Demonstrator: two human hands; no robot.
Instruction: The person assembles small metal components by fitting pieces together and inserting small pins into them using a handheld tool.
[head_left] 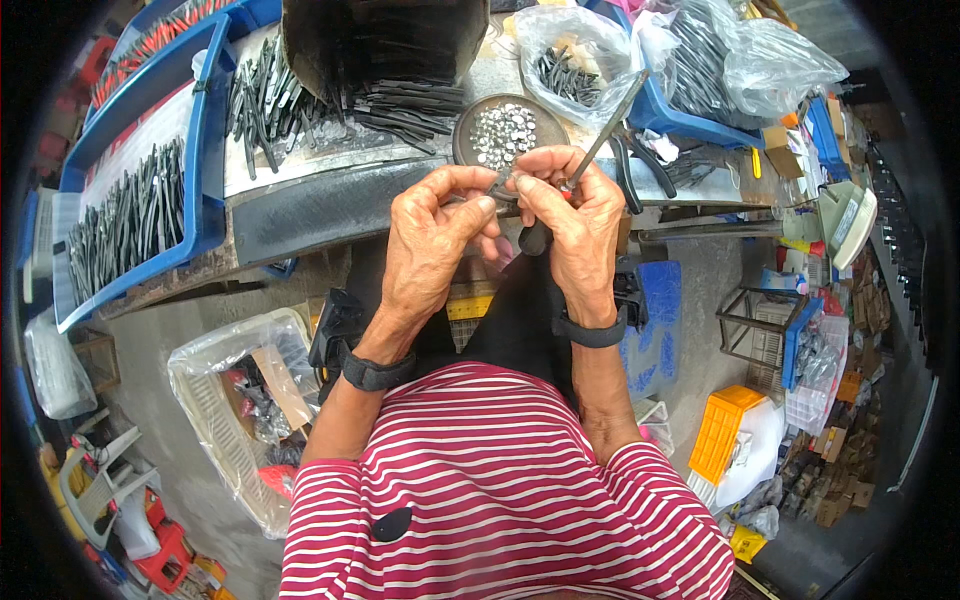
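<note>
The right hand (pixel 580 220) overlaps a dish (pixel 463 137) of silvery pieces (pixel 503 132).

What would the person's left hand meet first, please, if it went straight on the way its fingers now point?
The left hand would probably meet the right hand first, just across from it, though exact depth is unclear.

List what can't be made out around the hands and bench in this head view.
- Small piece at the fingertips: too small, and partly covered by the left hand and right hand.
- Thin dark rod and dark rounded end: the right hand hides whether they join.
- Round dish: its near side is partly behind the hands.
- Dark box: cut off by the upper edge.
</note>
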